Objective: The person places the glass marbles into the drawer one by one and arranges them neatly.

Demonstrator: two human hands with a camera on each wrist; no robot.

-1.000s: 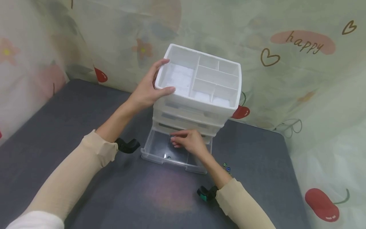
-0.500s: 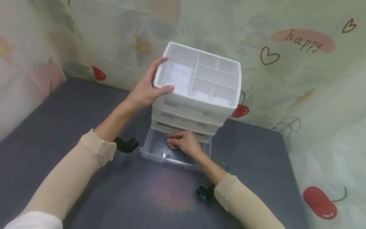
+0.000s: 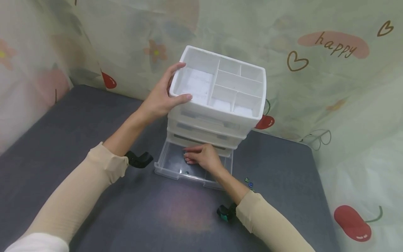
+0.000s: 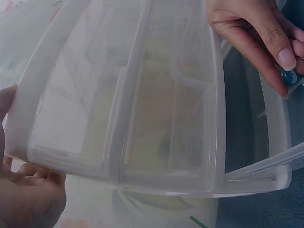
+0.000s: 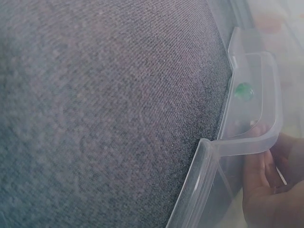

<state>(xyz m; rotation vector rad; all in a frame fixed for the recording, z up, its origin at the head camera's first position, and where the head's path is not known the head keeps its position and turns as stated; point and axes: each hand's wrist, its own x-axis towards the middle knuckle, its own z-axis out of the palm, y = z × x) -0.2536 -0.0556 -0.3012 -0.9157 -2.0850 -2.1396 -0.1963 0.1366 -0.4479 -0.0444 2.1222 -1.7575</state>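
My left hand point(image 3: 160, 96) grips the left side of a white plastic drawer unit point(image 3: 217, 115), its thumb over the rim of the divided top tray. The clear bottom drawer point(image 3: 163, 172) is pulled out. Inside it, my right hand point(image 3: 206, 159) pinches a small blue glass bead point(image 4: 289, 76) between thumb and index finger, plainest in the left wrist view. A green glass bead point(image 5: 244, 90) lies near the drawer's front wall. Through the clear plastic, the right wrist view shows part of the right hand point(image 5: 270, 185).
To the right of the drawer, a green bead point(image 3: 247, 179) and a blue bead point(image 3: 250, 184) lie on the dark grey table point(image 3: 126, 213), with another partly hidden by the right arm. A printed curtain point(image 3: 333, 84) hangs behind the table.
Within the bottom drawer, my right hand has shifted slightly left, then stayed nearly still. The green bead by the front wall has moved slightly right. My left hand keeps its grip.
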